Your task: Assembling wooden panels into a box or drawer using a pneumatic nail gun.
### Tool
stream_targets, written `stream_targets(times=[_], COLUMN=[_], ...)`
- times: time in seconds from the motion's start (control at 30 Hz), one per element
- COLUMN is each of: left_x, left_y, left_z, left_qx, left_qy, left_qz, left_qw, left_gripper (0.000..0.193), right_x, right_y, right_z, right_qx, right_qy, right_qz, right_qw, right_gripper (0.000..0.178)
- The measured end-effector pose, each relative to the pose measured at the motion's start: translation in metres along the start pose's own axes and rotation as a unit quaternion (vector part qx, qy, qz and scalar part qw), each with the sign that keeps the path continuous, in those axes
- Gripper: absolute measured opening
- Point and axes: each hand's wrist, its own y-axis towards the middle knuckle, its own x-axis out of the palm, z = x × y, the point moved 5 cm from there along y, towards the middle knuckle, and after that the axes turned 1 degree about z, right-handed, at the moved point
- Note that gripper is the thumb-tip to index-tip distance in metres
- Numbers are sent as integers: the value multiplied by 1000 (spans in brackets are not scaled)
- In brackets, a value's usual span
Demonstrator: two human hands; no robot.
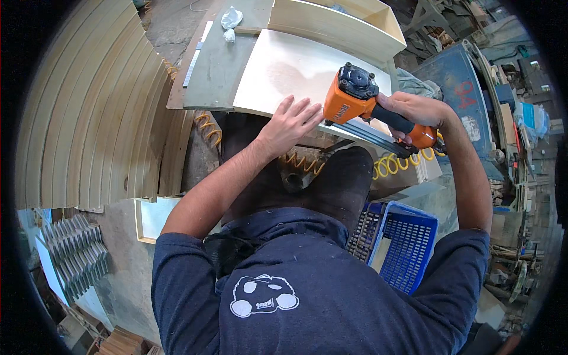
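My right hand (414, 113) is wrapped round the black grip of an orange and black pneumatic nail gun (349, 97). The tool's nose is over the near edge of a pale wooden panel (266, 71), on its right half; whether it touches the wood I cannot tell. My left hand (290, 127) lies on the panel's near edge, left of the nail gun, with its fingers stretched out flat. The panel rests on a grey-topped workbench (219, 65). Behind it stands a long, open wooden box (331, 26).
Tall stacked wooden boards (89, 106) rise at the left. A coiled yellow air hose (396, 164) hangs below the bench at the right. A blue plastic crate (408, 245) stands beside my right hip. A small plastic bag (231, 19) lies on the bench's far left.
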Motion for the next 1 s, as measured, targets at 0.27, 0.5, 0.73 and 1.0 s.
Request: stream_targets(times=[0.27, 0.5, 0.73, 1.0], left_x=[-4, 0, -47, 29], left_y=[3, -1, -14, -26], left_z=[-2, -3, 4, 67], left_qx=[17, 10, -131, -513], left_qy=[21, 29, -73, -736], left_qz=[-4, 31, 63, -20], left_qw=[1000, 999, 987, 441], left_gripper=[45, 49, 71, 77], right_x=[2, 16, 55, 164], right_y=[-5, -31, -113, -145], right_z=[-28, 6, 65, 131], right_qx=[22, -5, -41, -92], right_qy=[-52, 2, 115, 318], right_qz=[59, 24, 154, 277], right_qw=[997, 1000, 981, 902], right_gripper=[77, 70, 54, 57])
